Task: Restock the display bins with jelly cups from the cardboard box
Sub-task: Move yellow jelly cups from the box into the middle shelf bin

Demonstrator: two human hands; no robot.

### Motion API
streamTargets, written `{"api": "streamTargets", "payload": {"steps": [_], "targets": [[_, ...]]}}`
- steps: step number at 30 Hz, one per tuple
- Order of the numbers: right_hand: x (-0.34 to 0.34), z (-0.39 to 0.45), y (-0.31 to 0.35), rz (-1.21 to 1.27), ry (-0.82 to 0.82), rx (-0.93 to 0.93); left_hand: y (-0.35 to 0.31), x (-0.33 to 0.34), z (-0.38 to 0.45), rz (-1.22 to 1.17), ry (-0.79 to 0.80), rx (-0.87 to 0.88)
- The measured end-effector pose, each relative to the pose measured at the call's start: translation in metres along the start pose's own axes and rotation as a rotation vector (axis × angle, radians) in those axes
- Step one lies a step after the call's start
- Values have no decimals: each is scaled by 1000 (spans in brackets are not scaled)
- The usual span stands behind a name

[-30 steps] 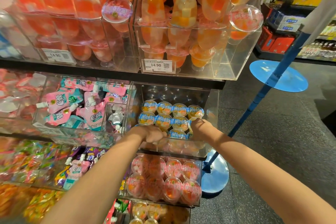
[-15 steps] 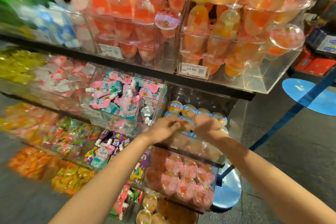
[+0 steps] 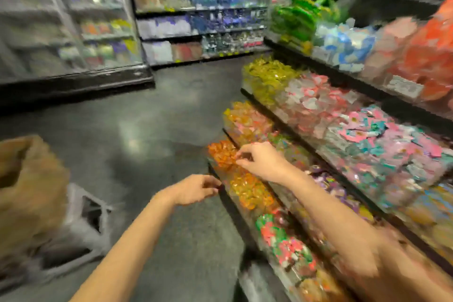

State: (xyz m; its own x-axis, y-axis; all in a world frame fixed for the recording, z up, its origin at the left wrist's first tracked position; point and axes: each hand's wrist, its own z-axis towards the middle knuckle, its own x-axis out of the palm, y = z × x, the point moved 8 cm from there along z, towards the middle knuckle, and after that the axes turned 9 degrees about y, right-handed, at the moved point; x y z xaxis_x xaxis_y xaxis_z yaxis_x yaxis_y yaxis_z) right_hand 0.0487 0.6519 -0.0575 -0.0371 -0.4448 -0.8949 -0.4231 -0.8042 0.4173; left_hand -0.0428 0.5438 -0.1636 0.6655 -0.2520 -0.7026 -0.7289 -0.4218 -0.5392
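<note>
We see both bare forearms reaching forward toward twelve o'clock; the left hand (image 3: 193, 190) sits lower with fingers loosely curled, the right hand (image 3: 261, 162) higher at one o'clock, its fingers bent downward, grip blurred

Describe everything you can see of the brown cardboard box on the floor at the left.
The brown cardboard box sits at the left edge of the head view, cut off by the frame and heavily blurred. Its top is open, with a dark interior showing near the upper left; the contents cannot be made out. It appears to rest on a pale grey crate-like stand on the dark polished floor. Neither hand touches it; both are over by the display shelves.
</note>
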Motion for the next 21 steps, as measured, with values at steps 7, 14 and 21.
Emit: {"api": "streamTargets", "payload": {"steps": [7, 14, 21], "targets": [[111, 82, 263, 41, 204, -400, 247, 24, -200, -465, -162, -332], [212, 138, 483, -24, 394, -679, 389, 29, -355, -654, -470, -494], [312, 226, 663, -76, 461, -825, 535, 5, -453, -679, -632, -606]]}}
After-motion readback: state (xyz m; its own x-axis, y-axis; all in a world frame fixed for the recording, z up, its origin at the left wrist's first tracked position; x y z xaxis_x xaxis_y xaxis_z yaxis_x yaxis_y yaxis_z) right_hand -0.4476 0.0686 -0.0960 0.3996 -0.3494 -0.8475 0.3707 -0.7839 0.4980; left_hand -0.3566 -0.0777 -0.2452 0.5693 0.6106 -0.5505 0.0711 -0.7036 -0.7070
